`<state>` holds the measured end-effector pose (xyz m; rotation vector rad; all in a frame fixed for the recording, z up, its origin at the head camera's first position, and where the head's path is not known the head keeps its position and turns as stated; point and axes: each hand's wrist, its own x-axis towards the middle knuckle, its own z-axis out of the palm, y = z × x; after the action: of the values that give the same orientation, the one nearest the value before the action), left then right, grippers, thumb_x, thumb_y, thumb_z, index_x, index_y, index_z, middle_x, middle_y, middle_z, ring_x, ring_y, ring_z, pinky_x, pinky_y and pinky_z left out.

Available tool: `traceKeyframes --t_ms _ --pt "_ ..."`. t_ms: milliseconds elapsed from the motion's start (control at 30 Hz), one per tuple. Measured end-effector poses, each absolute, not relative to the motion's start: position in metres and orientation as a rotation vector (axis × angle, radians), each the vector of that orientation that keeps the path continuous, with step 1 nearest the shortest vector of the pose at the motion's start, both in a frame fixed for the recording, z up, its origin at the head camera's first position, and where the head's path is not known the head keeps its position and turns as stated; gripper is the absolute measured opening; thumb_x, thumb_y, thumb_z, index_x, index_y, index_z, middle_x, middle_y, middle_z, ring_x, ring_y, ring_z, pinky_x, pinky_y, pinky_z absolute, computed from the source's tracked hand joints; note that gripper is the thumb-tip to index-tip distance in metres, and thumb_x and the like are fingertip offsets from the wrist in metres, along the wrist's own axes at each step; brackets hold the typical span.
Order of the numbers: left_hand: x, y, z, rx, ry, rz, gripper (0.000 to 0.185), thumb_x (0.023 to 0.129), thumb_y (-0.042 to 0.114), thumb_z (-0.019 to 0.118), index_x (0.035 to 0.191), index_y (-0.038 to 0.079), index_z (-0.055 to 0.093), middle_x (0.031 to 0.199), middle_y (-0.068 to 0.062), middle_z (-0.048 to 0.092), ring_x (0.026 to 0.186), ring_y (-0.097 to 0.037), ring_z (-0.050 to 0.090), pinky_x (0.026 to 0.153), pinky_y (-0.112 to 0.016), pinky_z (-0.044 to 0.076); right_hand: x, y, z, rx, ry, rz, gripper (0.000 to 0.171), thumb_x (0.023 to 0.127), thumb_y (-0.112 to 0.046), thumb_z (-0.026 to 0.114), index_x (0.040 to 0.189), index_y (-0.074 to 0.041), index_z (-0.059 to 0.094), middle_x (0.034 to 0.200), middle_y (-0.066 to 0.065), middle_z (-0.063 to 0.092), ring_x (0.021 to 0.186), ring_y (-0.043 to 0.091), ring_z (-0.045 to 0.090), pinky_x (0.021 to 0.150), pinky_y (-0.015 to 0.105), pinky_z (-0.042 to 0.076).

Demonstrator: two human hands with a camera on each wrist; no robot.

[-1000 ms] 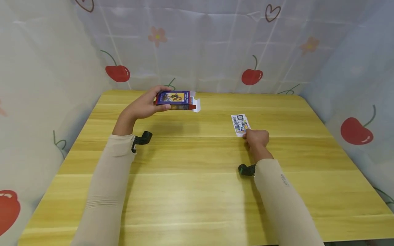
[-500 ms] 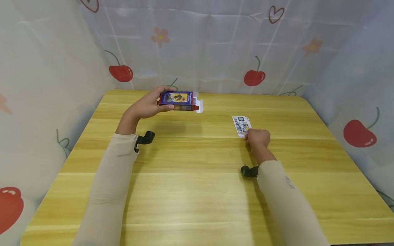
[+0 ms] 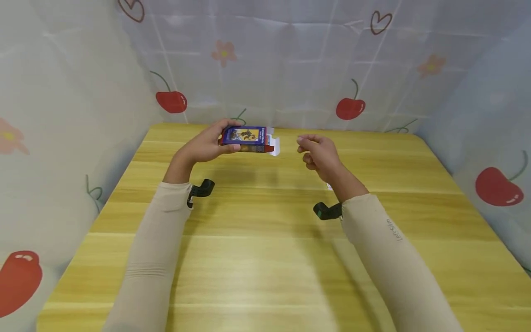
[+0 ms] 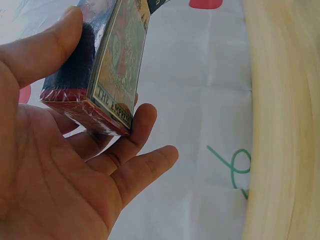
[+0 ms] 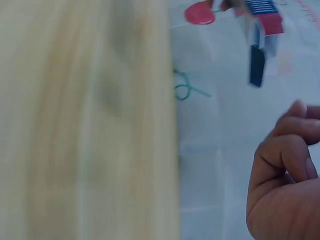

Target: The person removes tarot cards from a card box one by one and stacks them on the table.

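Observation:
My left hand [image 3: 204, 144] grips a blue and red tarot card box [image 3: 248, 135], thumb on the near side and fingers behind. The box is raised above the far part of the table, its open end and white flaps pointing right. In the left wrist view the box [image 4: 97, 70] shows a side panel reading "THE EMPRESS". To the right of the flaps, my right hand [image 3: 322, 156] is in the air with loosely curled fingers and nothing visible in them. Under the right wrist a small white edge of the cards [image 3: 329, 186] shows; the rest is hidden.
A wood-grain table [image 3: 249, 258] lies below both arms. Behind and beside it hangs a pale curtain [image 3: 265, 69] printed with cherries, hearts and flowers. A black bracket is strapped at each wrist.
My right hand has left the cards on the table, risen, and moved left toward the open end of the box. The left hand still holds the box in nearly the same place.

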<state>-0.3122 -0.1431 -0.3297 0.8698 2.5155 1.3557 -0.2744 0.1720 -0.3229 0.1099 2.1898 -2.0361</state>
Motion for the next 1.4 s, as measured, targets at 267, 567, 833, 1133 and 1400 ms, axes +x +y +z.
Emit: traceKeyframes --t_ms 267,567,833,1133,1400 --pt "-0.311 -0.137 -0.329 0.867 2.521 1.342 0.064 0.095 0.022 0.067 0.149 0.016 0.034 0.145 -0.014 0.039 0.121 -0.028 0.049 0.099 -0.046 0.046 -0.293 0.145 -0.298 -0.017 2.343 -1.74 0.029 0.099 -0.028 0.06 0.122 -0.011 0.057 0.098 0.005 0.064 0.049 0.01 0.032 0.048 0.024 0.024" --pt "-0.311 -0.133 -0.329 0.895 2.505 1.361 0.062 0.095 0.022 0.066 0.149 0.017 0.034 0.145 -0.014 0.039 0.123 -0.028 0.048 0.1 -0.046 0.046 -0.3 0.133 -0.304 0.01 2.404 -1.611 0.031 0.099 -0.03 0.06 0.121 -0.009 0.055 0.091 0.004 0.064 0.05 0.01 0.031 0.048 0.026 0.023" --pt "-0.312 -0.134 -0.33 0.907 2.495 1.375 0.061 0.095 0.021 0.066 0.148 0.017 0.035 0.144 -0.014 0.04 0.121 -0.028 0.048 0.099 -0.046 0.047 -0.301 0.128 -0.308 -0.006 2.326 -1.69 0.033 0.097 -0.021 0.062 0.126 -0.008 0.053 0.089 0.002 0.062 0.051 0.01 0.03 0.048 0.026 0.023" --pt "-0.31 -0.135 -0.33 0.893 2.501 1.369 0.061 0.096 0.021 0.065 0.149 0.018 0.035 0.142 -0.014 0.043 0.121 -0.028 0.05 0.098 -0.046 0.048 -0.303 0.148 -0.309 0.012 2.321 -1.706 0.042 0.097 -0.021 0.063 0.136 -0.01 0.053 0.099 0.003 0.059 0.05 0.01 0.026 0.048 0.025 0.022" --pt "-0.311 -0.135 -0.33 0.892 2.506 1.37 0.061 0.096 0.02 0.065 0.149 0.017 0.035 0.141 -0.014 0.043 0.12 -0.028 0.05 0.097 -0.045 0.048 -0.3 0.17 -0.308 0.047 2.352 -1.648 0.044 0.097 -0.025 0.063 0.138 -0.012 0.053 0.097 0.003 0.054 0.053 0.01 0.03 0.049 0.024 0.026"
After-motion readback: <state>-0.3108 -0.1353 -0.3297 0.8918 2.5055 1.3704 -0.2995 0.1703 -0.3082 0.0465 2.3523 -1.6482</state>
